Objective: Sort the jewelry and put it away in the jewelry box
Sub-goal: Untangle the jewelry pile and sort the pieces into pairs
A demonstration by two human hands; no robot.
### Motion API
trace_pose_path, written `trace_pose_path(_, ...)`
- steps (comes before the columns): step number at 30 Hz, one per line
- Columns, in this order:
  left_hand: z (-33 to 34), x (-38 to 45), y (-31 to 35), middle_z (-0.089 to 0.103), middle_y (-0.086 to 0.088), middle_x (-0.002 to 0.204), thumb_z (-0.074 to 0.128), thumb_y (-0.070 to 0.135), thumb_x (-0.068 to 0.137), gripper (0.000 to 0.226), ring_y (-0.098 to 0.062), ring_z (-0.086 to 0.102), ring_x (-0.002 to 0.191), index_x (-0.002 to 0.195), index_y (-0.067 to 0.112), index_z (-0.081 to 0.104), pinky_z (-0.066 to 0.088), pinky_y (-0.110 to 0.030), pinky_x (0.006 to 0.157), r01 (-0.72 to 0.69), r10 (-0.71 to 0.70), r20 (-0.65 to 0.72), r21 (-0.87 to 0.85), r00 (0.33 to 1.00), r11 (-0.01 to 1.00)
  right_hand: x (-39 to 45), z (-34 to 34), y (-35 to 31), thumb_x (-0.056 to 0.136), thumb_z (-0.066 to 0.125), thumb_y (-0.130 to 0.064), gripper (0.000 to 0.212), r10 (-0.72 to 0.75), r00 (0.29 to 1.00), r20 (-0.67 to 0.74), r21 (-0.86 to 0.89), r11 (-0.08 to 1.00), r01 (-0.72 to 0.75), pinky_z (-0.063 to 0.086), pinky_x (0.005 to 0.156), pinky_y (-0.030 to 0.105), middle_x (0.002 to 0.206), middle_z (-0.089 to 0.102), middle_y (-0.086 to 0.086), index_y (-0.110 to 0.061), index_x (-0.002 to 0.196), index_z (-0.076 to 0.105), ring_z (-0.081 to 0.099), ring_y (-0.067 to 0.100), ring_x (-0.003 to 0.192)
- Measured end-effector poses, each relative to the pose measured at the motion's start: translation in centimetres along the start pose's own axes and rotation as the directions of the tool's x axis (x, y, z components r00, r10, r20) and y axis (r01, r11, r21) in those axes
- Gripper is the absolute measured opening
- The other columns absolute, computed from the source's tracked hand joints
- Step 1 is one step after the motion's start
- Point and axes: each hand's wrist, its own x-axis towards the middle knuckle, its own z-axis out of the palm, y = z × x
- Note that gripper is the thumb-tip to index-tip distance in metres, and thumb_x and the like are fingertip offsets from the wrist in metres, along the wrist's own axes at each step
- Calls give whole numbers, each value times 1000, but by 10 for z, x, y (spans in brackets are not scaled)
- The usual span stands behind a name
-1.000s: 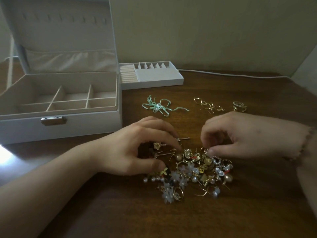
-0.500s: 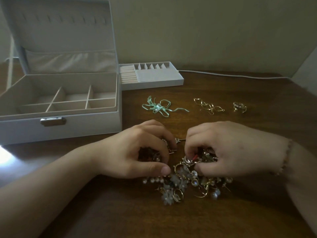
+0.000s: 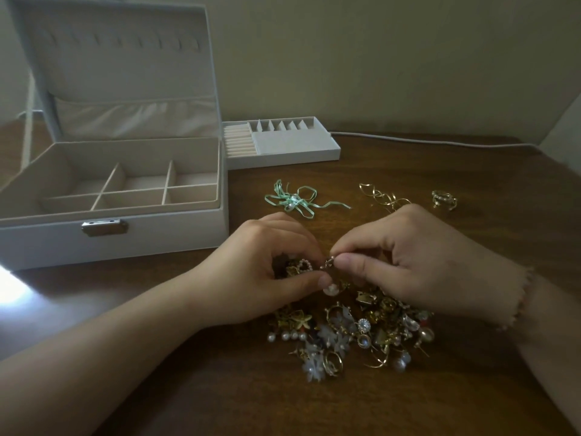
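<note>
The left hand (image 3: pixel 251 272) pinches a pearl heart earring (image 3: pixel 304 265); the right hand (image 3: pixel 418 262) pinches a small charm (image 3: pixel 327 263) beside it, both just above the jewelry pile (image 3: pixel 355 332). The open jewelry box (image 3: pixel 132 237) lies up-left (nearer the left hand), its compartments holding nothing visible.

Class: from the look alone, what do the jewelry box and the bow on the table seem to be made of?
Jewelry box: smooth matte white shell, probably faux leather, with a pale, soft-looking lining and a shiny metal clasp. Bow: thin mint-green ribbon, limp loops, pearl-like beads at its knot.
</note>
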Motion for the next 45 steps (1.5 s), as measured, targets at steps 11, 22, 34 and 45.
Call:
trace_pose_path(11,-1,-2,0,65,21,106,67,45,90,29,-7,61,108,116,34,69,53,-29,87,60,-61,52,5,997,998,-2,-23,19,80,64,-38,14,160,960,-232,267,959,-96,51,58,11,82,72,-16,-33,89,73,68,3,70)
trace_pose_path(22,4,-3,3,57,30,120,65,50,92,27,0,49,122,119,44,67,45,-21,99,-74,48,171,149,984,986,-58,-57,206,89,66,-28,18,789,273,-551,235,460,-856,53,71,33,84,72,-5,-29,70,65,65,17,79)
trace_pose_path(34,-2,-2,3,66,21,98,70,28,91,9,-4,58,104,98,33,72,49,-33,94,-31,15,119,135,993,990,-16,-55,81,82,73,-27,2,286,773,-567,-16,934,-357,40,61,2,73,65,-22,-29,82,72,61,-10,73)
trace_pose_path(45,-5,-2,3,63,18,93,66,26,88,10,-9,57,100,95,31,71,49,-30,87,-16,1,132,119,991,993,-1,3,-13,94,50,-45,27,-72,973,221,-266,955,131,36,78,19,100,56,-23,-45,118,61,52,-3,97)
